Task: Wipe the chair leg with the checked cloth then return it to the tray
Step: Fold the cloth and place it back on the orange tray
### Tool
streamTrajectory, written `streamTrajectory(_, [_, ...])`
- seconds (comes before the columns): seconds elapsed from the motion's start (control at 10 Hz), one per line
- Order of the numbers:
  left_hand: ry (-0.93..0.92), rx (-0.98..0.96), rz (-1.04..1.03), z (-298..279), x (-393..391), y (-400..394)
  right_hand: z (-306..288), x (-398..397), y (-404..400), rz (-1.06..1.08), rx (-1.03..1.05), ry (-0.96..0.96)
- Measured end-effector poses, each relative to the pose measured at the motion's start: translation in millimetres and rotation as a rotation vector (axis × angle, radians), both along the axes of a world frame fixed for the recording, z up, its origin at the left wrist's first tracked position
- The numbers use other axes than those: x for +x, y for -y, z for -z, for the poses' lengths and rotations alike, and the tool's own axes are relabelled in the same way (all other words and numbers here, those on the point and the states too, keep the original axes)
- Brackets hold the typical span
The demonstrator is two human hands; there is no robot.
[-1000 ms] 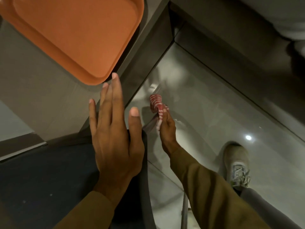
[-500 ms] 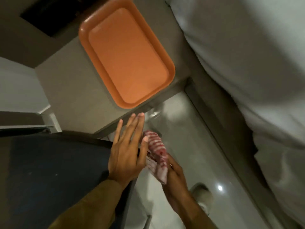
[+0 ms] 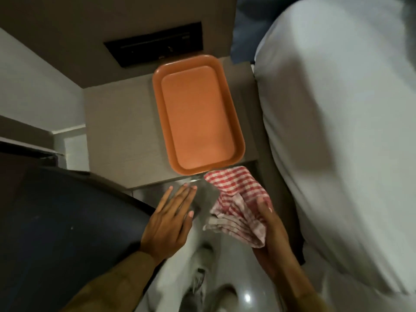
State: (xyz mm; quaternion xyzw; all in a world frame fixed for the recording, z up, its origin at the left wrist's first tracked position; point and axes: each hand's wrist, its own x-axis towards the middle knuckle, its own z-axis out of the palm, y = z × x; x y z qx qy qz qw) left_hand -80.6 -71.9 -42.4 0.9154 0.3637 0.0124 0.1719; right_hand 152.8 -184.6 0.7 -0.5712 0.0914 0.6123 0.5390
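My right hand (image 3: 271,233) grips the red-and-white checked cloth (image 3: 238,199), which hangs bunched in the air just below the near end of the orange tray (image 3: 239,131). The tray lies with nothing in it on a grey-brown bedside table (image 3: 117,131). My left hand (image 3: 170,219) rests flat, fingers together and extended, on the edge of the dark chair seat (image 3: 67,221). The chair leg is hidden under the seat.
A bed with white bedding (image 3: 337,131) fills the right side. A dark panel (image 3: 155,48) is set in the wall behind the table. My shoes (image 3: 202,278) stand on the glossy floor below.
My right hand has risen from low by the floor, lifting the cloth up toward the tray's near end. My view has lifted and the tray now sits in the centre.
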Motion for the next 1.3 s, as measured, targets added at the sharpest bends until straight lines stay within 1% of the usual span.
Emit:
streamTrajectory(0.1, [-0.02,-0.033,-0.006,-2,1,-2,-11,11,-25,-0.111,0.015,0.156])
streamTrajectory(0.2, [0.021,-0.162,-0.117,-11,6,0,-31,22,-52,-0.185,-0.029,0.273])
streamTrajectory(0.3, [0.417,-0.734,-0.71,-35,29,-21,-47,36,-69,-0.342,0.025,0.447])
streamTrajectory(0.4, [0.831,-1.17,-1.011,-60,53,-61,-63,48,-87,-0.446,0.161,0.426])
streamTrajectory(0.5, [0.952,-1.464,-0.794,-77,72,-88,-65,57,-100,-0.458,0.311,0.328])
streamTrajectory(0.6, [1.203,-1.392,-0.539,-77,58,-94,-63,60,-121,-0.476,0.324,0.35])
streamTrajectory(0.7, [0.718,-1.071,-0.371,-78,65,-94,-63,58,-137,-0.544,0.282,0.438])
streamTrajectory(0.8, [0.838,-1.194,-0.678,-85,92,-120,-64,62,-146,-0.633,0.301,0.515])
streamTrajectory(0.9, [0.965,-0.947,-0.676,-100,83,-127,-72,67,-156,-0.662,0.337,0.638])
streamTrajectory(1.0, [0.933,-0.742,-0.683,-111,87,-128,-74,71,-165,-0.602,0.368,0.735])
streamTrajectory(1.1, [0.978,-0.682,-0.759,-121,91,-129,-73,71,-173,-0.576,0.376,0.758])
streamTrajectory(1.2, [1.05,-0.664,-0.864,-126,102,-132,-76,68,-182,-0.631,0.358,0.726])
streamTrajectory(1.3, [1.037,-0.612,-0.876,-126,106,-137,-79,65,-189,-0.749,0.328,0.737])
